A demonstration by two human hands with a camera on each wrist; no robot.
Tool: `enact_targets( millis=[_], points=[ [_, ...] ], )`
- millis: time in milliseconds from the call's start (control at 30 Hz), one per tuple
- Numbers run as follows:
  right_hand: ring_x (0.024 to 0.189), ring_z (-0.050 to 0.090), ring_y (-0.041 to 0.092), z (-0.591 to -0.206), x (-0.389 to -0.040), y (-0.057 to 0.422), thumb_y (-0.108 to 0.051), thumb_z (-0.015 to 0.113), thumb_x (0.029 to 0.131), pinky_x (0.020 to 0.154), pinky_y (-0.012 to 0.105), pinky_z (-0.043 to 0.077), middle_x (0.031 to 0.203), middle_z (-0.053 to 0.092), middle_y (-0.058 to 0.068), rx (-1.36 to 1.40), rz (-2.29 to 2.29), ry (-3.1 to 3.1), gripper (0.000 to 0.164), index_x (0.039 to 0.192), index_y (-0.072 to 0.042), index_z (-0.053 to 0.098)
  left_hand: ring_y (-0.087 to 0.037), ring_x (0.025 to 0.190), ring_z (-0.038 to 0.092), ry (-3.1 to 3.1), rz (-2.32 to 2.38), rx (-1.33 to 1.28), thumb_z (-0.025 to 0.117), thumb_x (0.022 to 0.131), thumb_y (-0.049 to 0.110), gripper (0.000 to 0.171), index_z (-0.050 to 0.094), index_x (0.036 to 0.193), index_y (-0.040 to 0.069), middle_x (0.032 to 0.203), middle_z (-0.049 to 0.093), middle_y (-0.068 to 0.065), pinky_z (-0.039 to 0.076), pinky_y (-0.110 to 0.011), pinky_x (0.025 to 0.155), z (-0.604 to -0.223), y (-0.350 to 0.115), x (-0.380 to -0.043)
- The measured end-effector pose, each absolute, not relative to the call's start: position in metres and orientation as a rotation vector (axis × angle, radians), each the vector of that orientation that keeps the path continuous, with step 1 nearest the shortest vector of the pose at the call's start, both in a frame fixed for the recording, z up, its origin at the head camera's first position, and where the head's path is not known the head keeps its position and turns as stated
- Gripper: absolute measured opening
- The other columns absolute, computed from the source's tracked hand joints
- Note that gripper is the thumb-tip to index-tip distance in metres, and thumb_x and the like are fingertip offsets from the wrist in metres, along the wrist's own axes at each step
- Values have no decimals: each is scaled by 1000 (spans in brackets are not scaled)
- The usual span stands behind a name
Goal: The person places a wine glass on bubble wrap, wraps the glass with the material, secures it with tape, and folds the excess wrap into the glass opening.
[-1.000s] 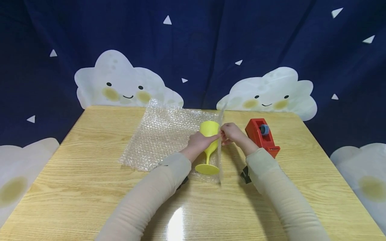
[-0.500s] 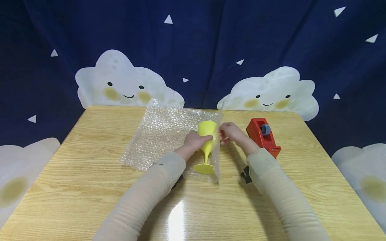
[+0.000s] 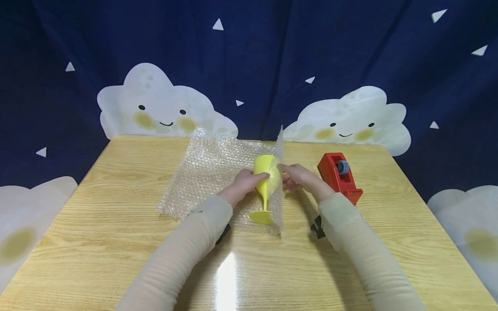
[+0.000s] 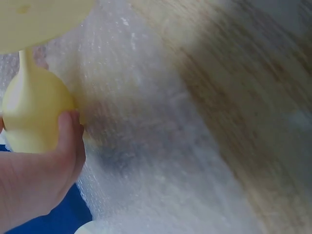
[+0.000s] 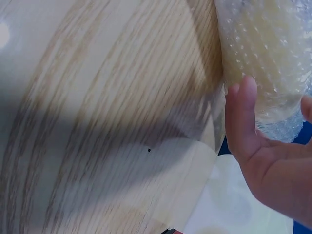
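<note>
A yellow goblet (image 3: 263,188) lies on a sheet of bubble wrap (image 3: 210,168), its round foot toward me. My left hand (image 3: 242,183) grips the bowl, thumb across the top; the left wrist view shows this thumb on the yellow bowl (image 4: 36,114). The wrap's right edge stands up along the goblet and covers part of the bowl. My right hand (image 3: 299,176) touches that raised flap from outside. In the right wrist view, its fingers (image 5: 241,114) are spread and press on the bubble wrap (image 5: 265,53), through which the yellow shows.
A red tape dispenser (image 3: 337,177) with a blue roll stands on the wooden table (image 3: 116,207), right of my right hand. Behind the table's far edge hangs a dark blue curtain (image 3: 256,52) with clouds and white triangles.
The goblet and my left hand have shifted a little left. The wrap's raised edge has come over the bowl's right side. My right hand's fingers have spread from a pinch on the edge.
</note>
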State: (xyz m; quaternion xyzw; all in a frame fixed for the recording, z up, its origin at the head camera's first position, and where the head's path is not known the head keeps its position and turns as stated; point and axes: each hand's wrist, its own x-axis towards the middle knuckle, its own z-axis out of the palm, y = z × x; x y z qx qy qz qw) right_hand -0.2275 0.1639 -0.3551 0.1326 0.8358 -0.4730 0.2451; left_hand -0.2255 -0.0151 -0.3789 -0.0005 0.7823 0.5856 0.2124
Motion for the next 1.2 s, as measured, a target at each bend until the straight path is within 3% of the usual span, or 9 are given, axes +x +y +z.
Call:
enact_targets(
  millis=[233,433,767,1033,1200],
  points=[
    [71,62,9,-357,-225,159,-46,37,97,70,28,57,105,63,14,330,-1317,2229,64,133,6,41,-21,85,65,2013,1699,-4,63,86,23,45,56,116,-9,110,63,-20,53,-34,88,-377,-20,-225],
    [72,61,10,-357,-226,155,-46,37,97,70,29,57,104,63,15,345,-1312,2249,62,131,5,43,-18,82,63,2020,1687,-15,63,84,25,45,57,114,-9,105,64,-16,53,-33,87,-378,-22,-227],
    [71,62,10,-355,-228,153,-47,36,96,69,29,57,115,62,22,350,-1262,2284,63,132,4,45,-18,83,59,2113,1547,-84,58,81,59,74,53,121,-3,110,58,-12,51,-36,87,-373,-21,-225],
    [70,62,11,-356,-228,152,-46,38,96,69,29,57,118,61,24,340,-1283,2275,63,133,5,43,-14,67,55,2230,1491,-161,65,81,49,62,56,113,-3,85,54,-4,53,-29,71,-373,-17,-225],
    [70,62,11,-356,-228,154,-44,38,97,70,29,57,105,65,16,352,-1300,2251,60,131,5,45,-12,64,55,2164,1568,-173,67,81,43,63,52,118,-6,88,54,-5,54,-31,78,-374,-18,-228]
  ],
)
